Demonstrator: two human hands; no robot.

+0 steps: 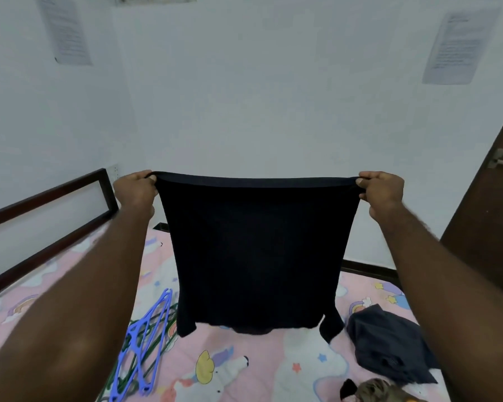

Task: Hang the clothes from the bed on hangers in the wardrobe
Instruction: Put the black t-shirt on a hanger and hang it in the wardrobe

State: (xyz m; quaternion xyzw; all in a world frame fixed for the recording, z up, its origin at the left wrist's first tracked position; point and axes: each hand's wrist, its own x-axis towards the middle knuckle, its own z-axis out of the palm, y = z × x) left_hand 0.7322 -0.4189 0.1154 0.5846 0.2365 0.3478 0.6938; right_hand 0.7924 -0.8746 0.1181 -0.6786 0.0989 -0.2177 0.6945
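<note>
A black shirt [256, 253] hangs spread out in the air above the bed, upside down, its sleeves dangling at the bottom. My left hand [135, 191] pinches its upper left corner and my right hand [381, 191] pinches its upper right corner, pulling the hem taut between them. On the bed [244, 361] at the lower left lies a pile of blue and green plastic hangers [145, 343]. A crumpled dark blue garment [389, 343] lies on the bed at the right. The wardrobe is out of view.
The bed has a pink cartoon-print sheet and a dark wooden headboard [47, 216] at the left. A patterned garment [381, 391] lies at the bottom edge. A brown door [494, 204] with a handle stands at the right. White walls carry paper notices.
</note>
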